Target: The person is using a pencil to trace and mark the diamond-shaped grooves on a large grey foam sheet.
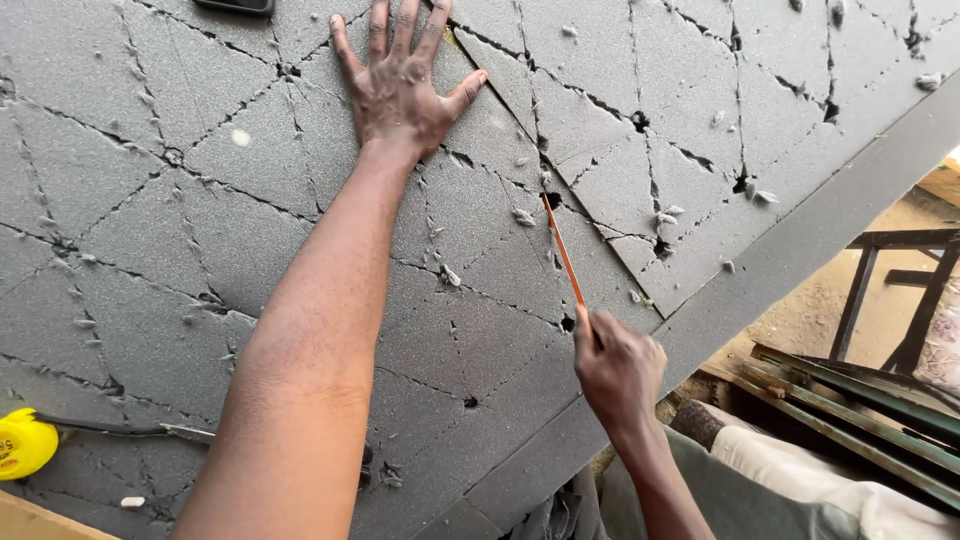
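A large grey foam sheet (150, 250) scored with diagonal cut lines and small holes fills most of the head view. My left hand (400, 85) lies flat on it near the top, fingers spread, pressing the foam. My right hand (615, 365) grips a thin orange blade (562, 250) whose tip rests in a cut line of the foam, below and right of my left hand. Small foam crumbs lie scattered around the cuts.
A yellow tape measure (25, 443) with its tape drawn out sits at the lower left. A dark phone-like object (235, 6) lies at the top edge. Right of the foam's edge are metal bars (850, 405), a dark metal frame (900, 290) and sandy ground.
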